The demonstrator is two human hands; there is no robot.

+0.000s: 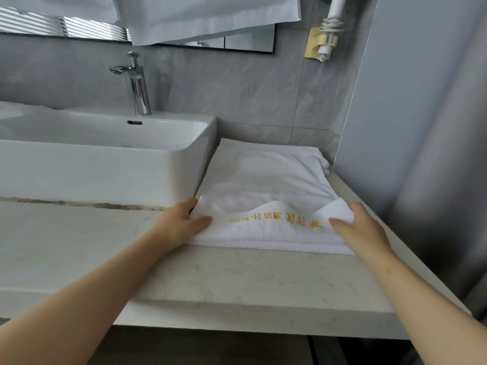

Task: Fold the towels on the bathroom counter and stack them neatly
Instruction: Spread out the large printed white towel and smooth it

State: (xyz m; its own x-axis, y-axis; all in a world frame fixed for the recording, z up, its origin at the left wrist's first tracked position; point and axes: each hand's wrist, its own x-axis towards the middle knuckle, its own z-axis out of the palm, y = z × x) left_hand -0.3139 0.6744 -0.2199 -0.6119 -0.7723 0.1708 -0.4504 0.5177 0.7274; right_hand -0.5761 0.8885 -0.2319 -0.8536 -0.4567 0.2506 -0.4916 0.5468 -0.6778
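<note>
The white towel [266, 180] lies on the counter [237, 275] at about one o'clock, just right of the sink [105, 159], its near edge with the gold lettering turned up. The left hand [181, 222] pinches the near left corner and the right hand [355, 227] pinches the near right corner, thumbs on top. It looks soft, light and floppy, so the middle will likely sag; holding both corners taut seems best.

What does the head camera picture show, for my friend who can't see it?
Two hands, the left hand and right hand, pinch the near corners of a white towel with gold lettering, lying on a pale marble counter. A white sink with a shiny faucet sits to its left.
</note>
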